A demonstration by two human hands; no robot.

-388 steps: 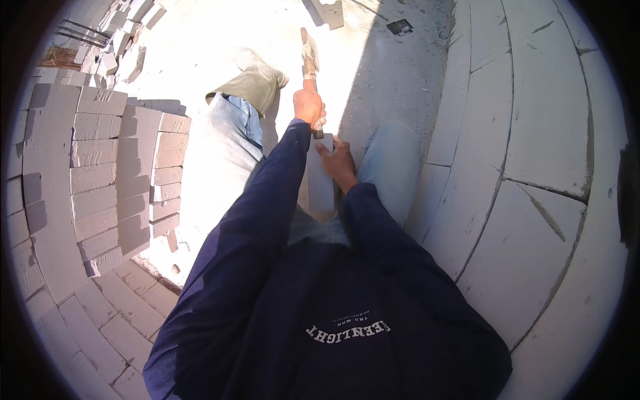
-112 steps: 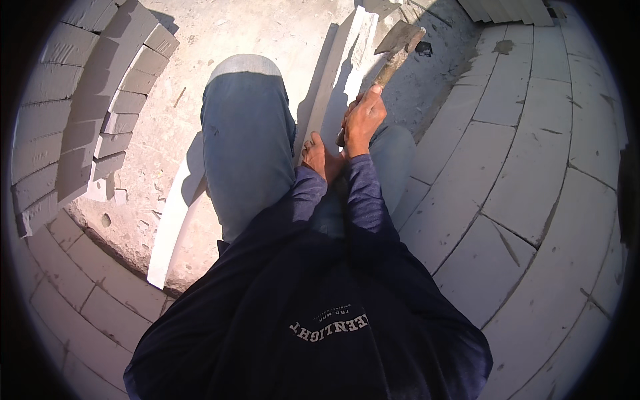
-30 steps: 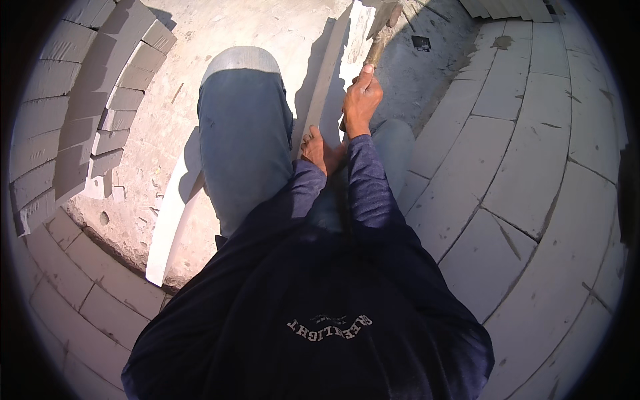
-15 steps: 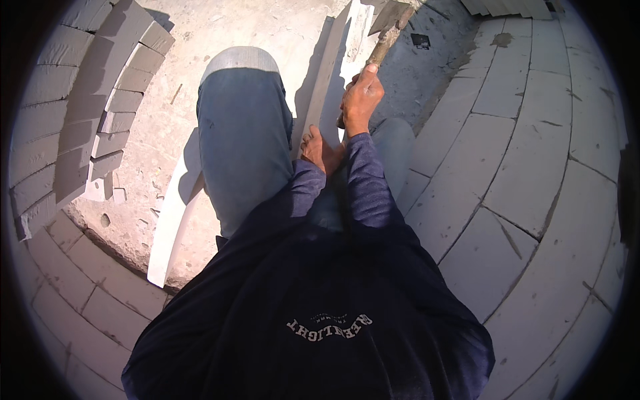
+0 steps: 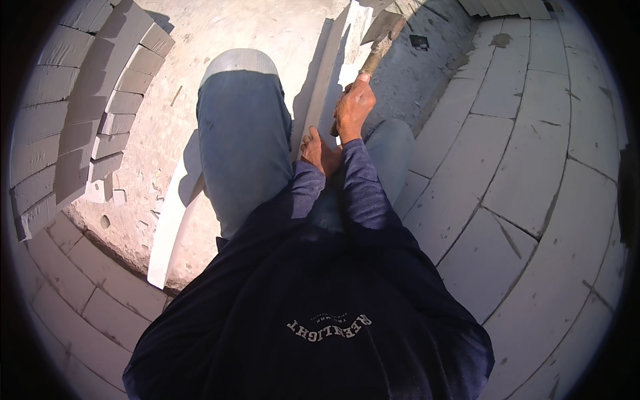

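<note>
Between my knees lies a long, pale grey-white lightweight block (image 5: 325,90), its right side rough and chipped toward the far end. My left hand (image 5: 319,152) grips the block's near end, thumb and fingers on its edge. Just right of it, my right hand (image 5: 355,110) is wrapped round the wooden handle of a hatchet (image 5: 377,53). The hatchet's flat metal blade (image 5: 381,28) is beside the block's chipped far end; whether it touches cannot be told. Part of the handle is hidden in my fist.
Block walls rise at the left (image 5: 50,93) and right (image 5: 527,160). Another pale slab (image 5: 170,230) lies beside my left leg. Dusty concrete floor (image 5: 180,120) with chips stretches ahead. A small dark piece (image 5: 419,42) lies right of the hatchet.
My right hand has moved a little down and left, bringing the hatchet toward me and closer to the block. My left hand and the block have stayed put.
</note>
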